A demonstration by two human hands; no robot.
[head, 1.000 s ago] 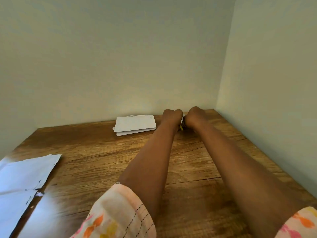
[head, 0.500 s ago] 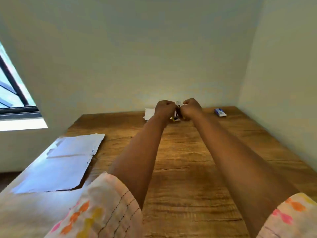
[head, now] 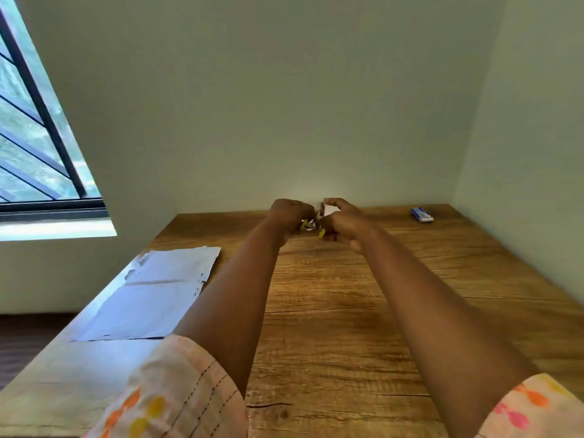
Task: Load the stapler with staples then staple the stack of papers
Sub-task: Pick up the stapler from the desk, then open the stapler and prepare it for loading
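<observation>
We've turned our head left since a second ago: the window (head: 41, 137) now fills the 9 o'clock side, and the small blue box (head: 422, 214) sits at 2 o'clock. Our left hand (head: 289, 216) and right hand (head: 343, 221) have drawn slightly apart, exposing more of the stapler (head: 313, 224) with its yellow parts between them.

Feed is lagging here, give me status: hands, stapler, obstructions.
Left hand and right hand both gripping stapler, held above table. Staple box far right, untouched. No obstructions.
</observation>
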